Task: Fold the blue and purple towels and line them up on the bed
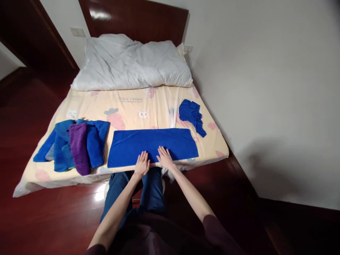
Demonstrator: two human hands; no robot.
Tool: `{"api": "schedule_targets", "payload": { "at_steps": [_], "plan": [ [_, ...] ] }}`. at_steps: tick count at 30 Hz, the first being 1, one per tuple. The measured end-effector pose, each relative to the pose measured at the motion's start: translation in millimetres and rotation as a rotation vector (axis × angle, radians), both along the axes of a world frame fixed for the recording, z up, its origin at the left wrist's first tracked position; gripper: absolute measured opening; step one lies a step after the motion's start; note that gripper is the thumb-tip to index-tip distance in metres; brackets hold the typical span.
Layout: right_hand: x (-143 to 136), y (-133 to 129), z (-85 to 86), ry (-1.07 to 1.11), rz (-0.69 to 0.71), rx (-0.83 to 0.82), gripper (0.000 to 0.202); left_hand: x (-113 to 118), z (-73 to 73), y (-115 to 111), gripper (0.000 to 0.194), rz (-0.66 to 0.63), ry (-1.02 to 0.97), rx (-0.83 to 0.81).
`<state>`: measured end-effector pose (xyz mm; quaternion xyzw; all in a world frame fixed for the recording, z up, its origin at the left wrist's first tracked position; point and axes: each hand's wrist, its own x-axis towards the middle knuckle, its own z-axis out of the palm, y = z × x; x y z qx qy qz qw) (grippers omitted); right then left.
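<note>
A blue towel (pixel 148 141) lies spread out flat as a long rectangle along the near edge of the bed. My left hand (pixel 142 164) rests flat on its front edge, fingers stretched out. Close beside it, my right hand (pixel 164 157) also presses flat on the towel with the fingers apart. Neither hand grips anything. To the left sits a heap of folded blue towels (pixel 62 141) with a purple towel (pixel 79 147) on top. A crumpled blue cloth (pixel 191 115) lies on the right side of the bed.
The bed (pixel 132 113) has a pale yellow sheet with carrot and cat prints. A bulky white quilt (pixel 132 63) lies across its far end, before a dark wooden headboard (pixel 138 19). A white wall (pixel 260 88) runs close along the right side. Dark red floor (pixel 53 219) shows at left.
</note>
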<state>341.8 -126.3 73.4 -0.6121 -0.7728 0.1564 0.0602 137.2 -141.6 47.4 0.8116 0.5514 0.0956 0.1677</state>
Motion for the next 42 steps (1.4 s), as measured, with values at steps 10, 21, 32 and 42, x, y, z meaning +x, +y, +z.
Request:
{"api": "schedule_targets", "payload": {
  "at_steps": [10,21,32,42],
  "plan": [
    [-38,113,-42.5,0.058,-0.028,-0.012,0.063,38,-25.5,125,0.07,-0.103,-0.016,0.018],
    [-15,183,-58.8,0.107,-0.089,0.075,0.062,54,-40.2,210,0.065,-0.136,-0.13,0.078],
    [0,180,-57.7,0.138,-0.033,0.088,0.064,45,-36.3,208,0.066,-0.077,-0.153,0.107],
    [75,164,-56.4,0.058,-0.072,0.093,0.067,-72,-26.5,204,0.07,0.156,-0.093,0.13]
  ]
}}
